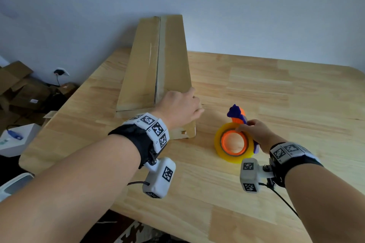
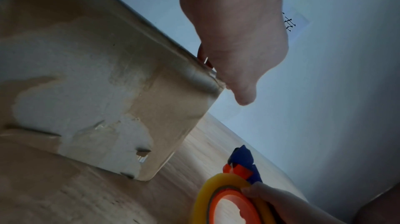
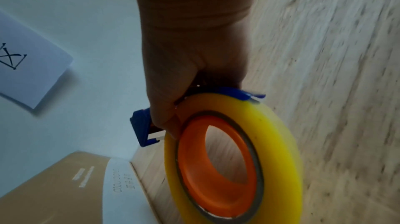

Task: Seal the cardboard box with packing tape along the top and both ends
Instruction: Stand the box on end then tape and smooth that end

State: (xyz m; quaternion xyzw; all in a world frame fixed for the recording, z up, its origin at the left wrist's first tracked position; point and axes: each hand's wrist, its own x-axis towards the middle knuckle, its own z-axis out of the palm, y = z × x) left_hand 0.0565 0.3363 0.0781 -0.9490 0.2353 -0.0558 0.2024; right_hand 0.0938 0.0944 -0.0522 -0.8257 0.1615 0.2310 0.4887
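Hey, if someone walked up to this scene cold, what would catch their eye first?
Probably the bright yellow tape roll with its orange core and blue dispenser, standing on edge on the wooden table, gripped by the right hand. Next, the long cardboard box left of it, running away toward the wall, with the left hand resting on its near top corner.

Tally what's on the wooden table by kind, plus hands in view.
Cardboard box: 1
Tape dispenser with yellow roll: 1
Hands: 2, left hand on the box's near end, right hand gripping the dispenser
Total: 4
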